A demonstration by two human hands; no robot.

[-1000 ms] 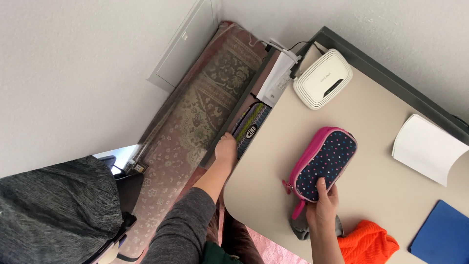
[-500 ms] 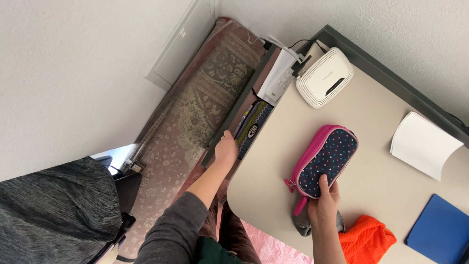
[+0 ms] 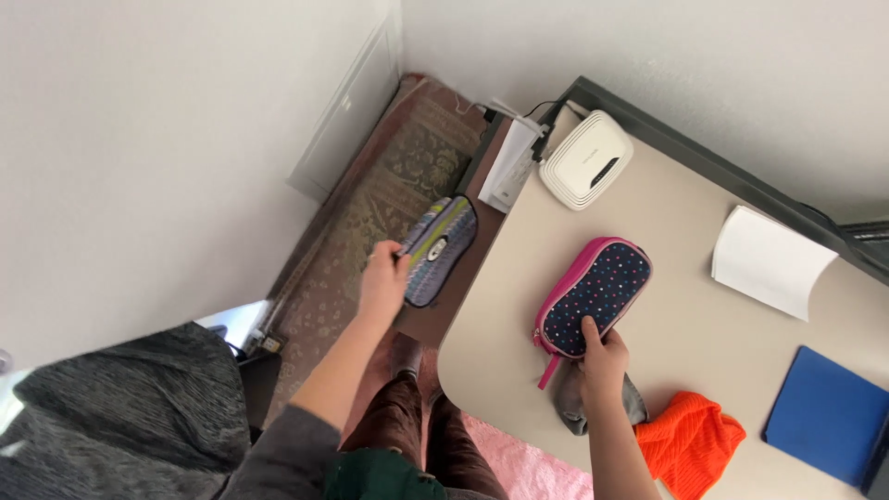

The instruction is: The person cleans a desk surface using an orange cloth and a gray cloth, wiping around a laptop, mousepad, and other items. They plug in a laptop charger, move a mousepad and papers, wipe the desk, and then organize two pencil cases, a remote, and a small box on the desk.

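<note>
A person's left hand (image 3: 382,278) grips one end of a striped grey-and-green pencil case (image 3: 437,247), holding it in the air beside the desk (image 3: 685,306), above the patterned rug (image 3: 389,194). The right hand (image 3: 602,356) closes on the near end of a pink polka-dot pencil case (image 3: 593,296) lying on the desk. Held by its end alone, the striped case could slip and drop to the rug.

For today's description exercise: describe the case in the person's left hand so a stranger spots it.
Left of the beige desk, over the patterned rug, the left hand holds a grey striped zip case with a green band. Unlike the pink polka-dot case, it is off the desk.
</note>
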